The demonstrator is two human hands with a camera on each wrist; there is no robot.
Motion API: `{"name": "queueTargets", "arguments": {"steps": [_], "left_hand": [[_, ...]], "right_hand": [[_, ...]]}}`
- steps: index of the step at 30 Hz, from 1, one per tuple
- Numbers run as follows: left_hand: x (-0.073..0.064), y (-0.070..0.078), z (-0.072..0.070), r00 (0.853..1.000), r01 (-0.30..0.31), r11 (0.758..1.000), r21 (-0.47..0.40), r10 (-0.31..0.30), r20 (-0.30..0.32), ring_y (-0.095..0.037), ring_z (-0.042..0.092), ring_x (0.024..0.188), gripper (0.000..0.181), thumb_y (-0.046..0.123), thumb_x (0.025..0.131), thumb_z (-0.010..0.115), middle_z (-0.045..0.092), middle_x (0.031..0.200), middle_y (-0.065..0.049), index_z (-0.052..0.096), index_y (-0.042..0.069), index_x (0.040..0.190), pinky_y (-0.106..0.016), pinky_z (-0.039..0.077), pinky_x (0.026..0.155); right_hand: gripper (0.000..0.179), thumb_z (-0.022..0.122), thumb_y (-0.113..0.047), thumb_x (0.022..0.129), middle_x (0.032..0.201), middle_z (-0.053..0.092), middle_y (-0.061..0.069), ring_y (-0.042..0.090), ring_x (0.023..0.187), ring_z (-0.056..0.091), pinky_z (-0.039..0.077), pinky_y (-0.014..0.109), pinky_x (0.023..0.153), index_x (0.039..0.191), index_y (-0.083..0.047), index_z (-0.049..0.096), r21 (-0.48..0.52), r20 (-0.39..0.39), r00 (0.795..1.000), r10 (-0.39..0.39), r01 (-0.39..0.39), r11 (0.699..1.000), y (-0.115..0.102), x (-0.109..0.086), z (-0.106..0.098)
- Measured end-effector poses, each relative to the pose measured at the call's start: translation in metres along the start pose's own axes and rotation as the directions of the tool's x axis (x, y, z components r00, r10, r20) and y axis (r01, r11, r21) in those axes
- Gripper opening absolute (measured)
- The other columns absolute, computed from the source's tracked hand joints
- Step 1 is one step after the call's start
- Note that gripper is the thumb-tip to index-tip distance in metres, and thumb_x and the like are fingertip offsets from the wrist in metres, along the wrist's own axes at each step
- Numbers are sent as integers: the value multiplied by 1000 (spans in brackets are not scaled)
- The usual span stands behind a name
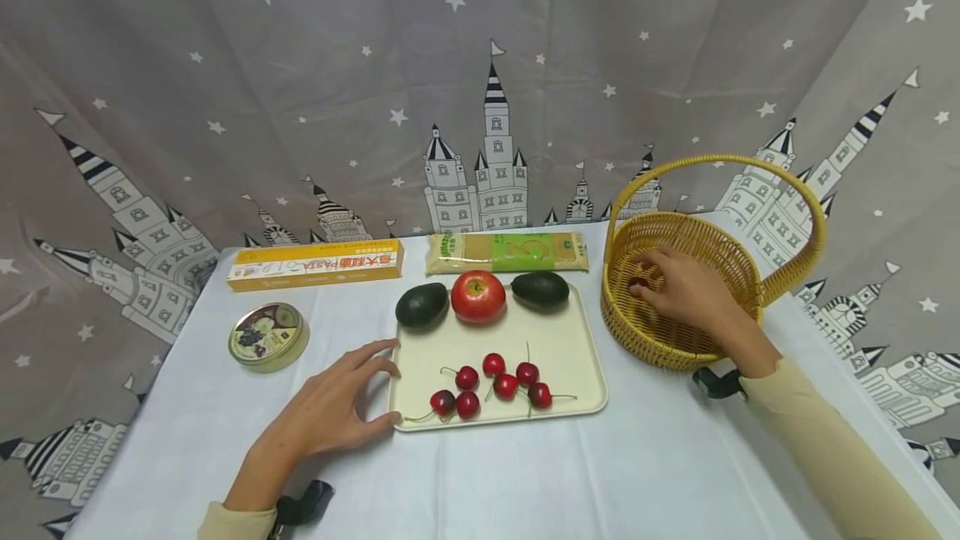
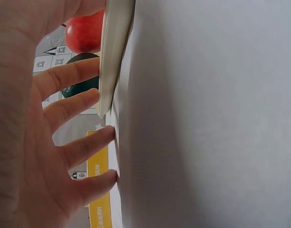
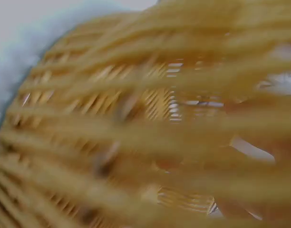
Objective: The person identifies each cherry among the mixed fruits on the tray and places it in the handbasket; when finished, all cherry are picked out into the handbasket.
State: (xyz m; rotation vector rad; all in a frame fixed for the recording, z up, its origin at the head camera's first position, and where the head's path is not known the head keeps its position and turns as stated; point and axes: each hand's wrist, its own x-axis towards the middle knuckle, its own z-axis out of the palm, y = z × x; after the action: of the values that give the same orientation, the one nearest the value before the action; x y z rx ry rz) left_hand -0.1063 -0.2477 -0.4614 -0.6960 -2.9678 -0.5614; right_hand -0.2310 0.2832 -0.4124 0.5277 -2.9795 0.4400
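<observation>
Beige sleeves (image 1: 832,440) lie closest, a wrist camera (image 1: 303,504) strapped below the left hand (image 1: 330,398), which rests at the near left side of the cream tray (image 1: 566,348). Its fingers are spread apart, relaxed rather than clamped; the left wrist view shows two fingertips at the tray's rim and two on the white surface (image 1: 480,482), a pose that seems meant to stop the tray sliding. On the tray's near half lie seven cherries (image 1: 506,387), stems at odd angles, close together and within easy reach of either hand. Right of the tray stands a wicker basket (image 1: 637,344), its handle arched up and leaving the mouth accessible, with the right hand (image 1: 686,286) dipped inside. Those fingers are bent near a small dark red thing (image 1: 637,282), perhaps a cherry; whether they pinch it or stand apart, I cannot tell, and the right wrist view is blurred by weave. Left of the tray sits a round tin (image 1: 266,336), apparently set aside. Along the tray's far edge, two avocados (image 1: 422,305) flank a red fruit (image 1: 478,298), likely put back there to leave room in front. Beyond the tray lie a pasta box (image 1: 315,265) and a green-labelled packet (image 1: 506,252), before a castle-printed curtain (image 1: 375,48).
</observation>
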Motion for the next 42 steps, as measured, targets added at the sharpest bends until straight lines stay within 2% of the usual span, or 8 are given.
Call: {"name": "queueTargets", "arguments": {"steps": [5, 12, 19, 28, 34, 42], "left_hand": [[-1, 0, -1, 1000, 3, 1000, 0, -3, 4, -34, 56, 144, 46, 54, 83, 86, 53, 162, -2, 68, 32, 118, -59, 58, 102], [0, 0, -1, 1000, 1, 1000, -3, -1, 6, -35, 55, 144, 47, 54, 83, 86, 52, 162, -2, 68, 31, 119, -59, 57, 104], [-1, 0, -1, 1000, 0, 1000, -1, 0, 2, -35, 56, 144, 47, 54, 83, 87, 52, 162, -2, 68, 31, 119, -60, 57, 103], [0, -1, 0, 1000, -2, 1000, 11, 2, -1, -33, 55, 144, 49, 52, 81, 88, 51, 163, -1, 68, 31, 120, -57, 58, 103], [1, -1, 0, 1000, 1, 1000, 1, -1, 3, -35, 56, 144, 47, 53, 82, 87, 52, 163, -2, 68, 31, 119, -59, 58, 103], [0, -1, 1, 1000, -3, 1000, 7, 3, 0, -34, 56, 143, 47, 53, 82, 87, 52, 163, -1, 68, 31, 119, -58, 58, 102]], "right_hand": [[43, 82, -32, 96, 121, 72, 16, 34, 95, 75, 60, 50, 67, 132, -11, 71, -3, -70, 997, -39, 39, 999, -17, -5, -8], [40, 80, -30, 96, 123, 73, 13, 27, 88, 70, 60, 47, 68, 132, -13, 73, -4, -129, 989, -71, 71, 997, -42, -13, -15], [36, 81, -31, 95, 110, 74, 5, 22, 89, 69, 56, 37, 65, 129, -18, 74, 47, -183, 974, -133, 144, 988, -67, -22, -13], [36, 84, -29, 93, 108, 74, 4, 21, 83, 70, 55, 32, 62, 127, -19, 75, 69, -136, 973, -188, 199, 978, -90, -30, -3], [36, 87, -27, 91, 107, 75, 5, 22, 87, 74, 53, 28, 58, 124, -17, 76, 92, -116, 953, -279, 290, 953, -103, -33, 14], [31, 85, -29, 92, 107, 76, 1, 18, 93, 75, 59, 28, 68, 119, -17, 77, 133, -29, 936, -351, 352, 927, -118, -44, 38]]}}
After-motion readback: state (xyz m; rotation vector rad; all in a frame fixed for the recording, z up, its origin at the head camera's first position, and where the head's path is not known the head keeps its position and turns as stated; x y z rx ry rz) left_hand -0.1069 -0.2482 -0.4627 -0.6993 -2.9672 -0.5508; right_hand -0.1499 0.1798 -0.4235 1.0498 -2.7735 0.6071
